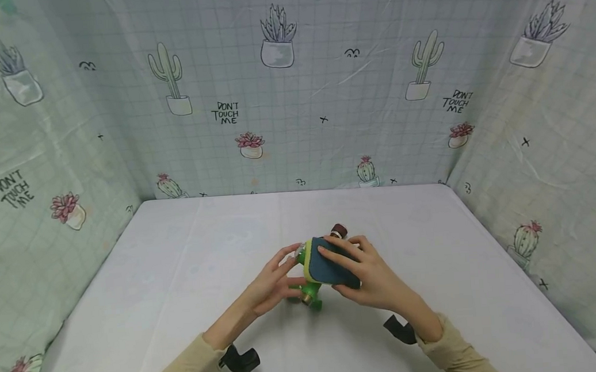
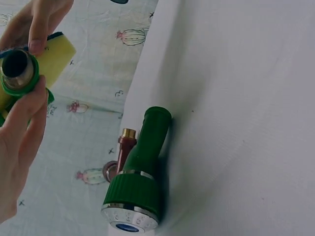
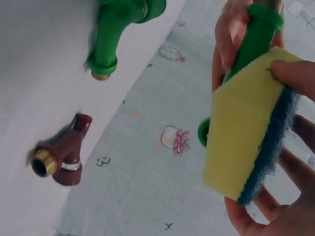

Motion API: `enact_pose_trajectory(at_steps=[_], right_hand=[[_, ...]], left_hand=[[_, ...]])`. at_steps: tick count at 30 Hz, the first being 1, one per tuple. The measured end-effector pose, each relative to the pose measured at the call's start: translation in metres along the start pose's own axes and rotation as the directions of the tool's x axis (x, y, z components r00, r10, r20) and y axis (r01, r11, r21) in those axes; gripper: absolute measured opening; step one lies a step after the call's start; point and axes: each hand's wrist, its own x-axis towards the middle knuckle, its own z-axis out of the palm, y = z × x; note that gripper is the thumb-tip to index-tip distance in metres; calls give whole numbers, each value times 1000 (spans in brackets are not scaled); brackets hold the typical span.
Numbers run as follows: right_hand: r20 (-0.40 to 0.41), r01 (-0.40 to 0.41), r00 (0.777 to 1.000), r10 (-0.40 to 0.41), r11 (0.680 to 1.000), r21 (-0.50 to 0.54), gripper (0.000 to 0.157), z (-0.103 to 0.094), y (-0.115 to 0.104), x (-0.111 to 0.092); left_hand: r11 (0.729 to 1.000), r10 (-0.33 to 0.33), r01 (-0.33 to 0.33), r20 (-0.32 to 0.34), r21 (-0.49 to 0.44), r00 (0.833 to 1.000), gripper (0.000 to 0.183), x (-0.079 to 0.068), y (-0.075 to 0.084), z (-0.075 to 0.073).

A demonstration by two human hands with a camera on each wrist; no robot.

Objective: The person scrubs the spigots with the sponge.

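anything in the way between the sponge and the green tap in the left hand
Nothing visible: in the right wrist view, the yellow side of the sponge meets the held tap with no gap showing. The other green tap and the brown tap lie on the table, not between them.

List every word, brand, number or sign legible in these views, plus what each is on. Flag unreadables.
"DON'T TOUCH ME": backdrop, once on the left side, twice on the back.
"x": small marks scattered over the same backdrop.
Markings on the silver cap of the green tap lying on the table: too small to read.
Sponge and held green tap: nothing legible.
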Motion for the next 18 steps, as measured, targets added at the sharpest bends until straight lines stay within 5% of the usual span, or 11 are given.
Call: enact_pose_trajectory(at_steps=[8, 18], right_hand=[[20, 11, 1000, -11, 1000, 2, 79, 6, -7, -1], [30, 22, 999, -22, 1000, -4, 78, 9, -9, -8]], left_hand=[[997, -12, -4, -213, -76, 977, 60, 7, 4, 7], [1000, -3, -3, -291, -18, 957, 54, 4, 3, 7]])
